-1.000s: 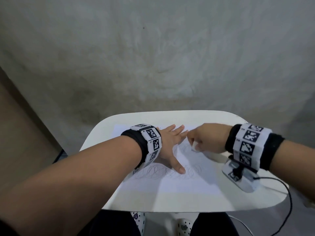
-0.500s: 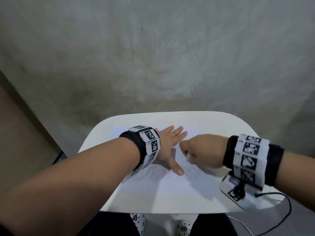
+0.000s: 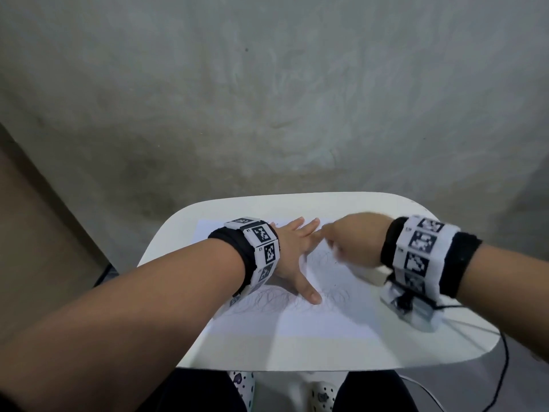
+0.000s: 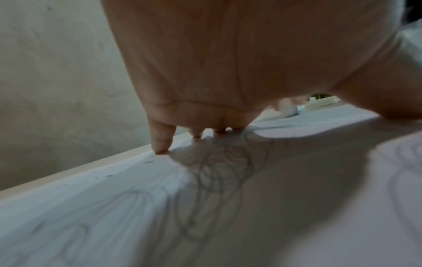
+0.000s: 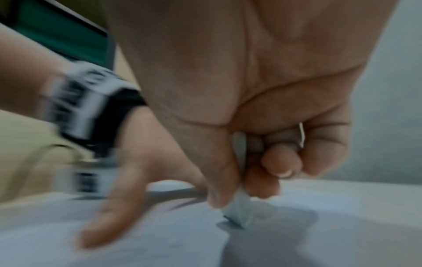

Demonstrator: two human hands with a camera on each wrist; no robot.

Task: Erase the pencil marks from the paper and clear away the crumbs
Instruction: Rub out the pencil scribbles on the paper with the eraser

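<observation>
Left hand (image 3: pixel 292 251) flat on paper (image 3: pixel 312 319); right hand (image 3: pixel 355 239) pinching eraser (image 5: pixel 239 215).

Black-and-white square marker codes on both wristbands (image 3: pixel 261 248), at 9 and 3 o'clock; tiny labels beside them too small to read. No other text legible.

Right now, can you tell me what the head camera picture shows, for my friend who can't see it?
A person's left hand presses flat on a sheet of paper covered in looping pencil scribbles, while the right hand, blurred, pinches a small white eraser against the paper. The paper lies on a small white table facing a grey wall.
</observation>
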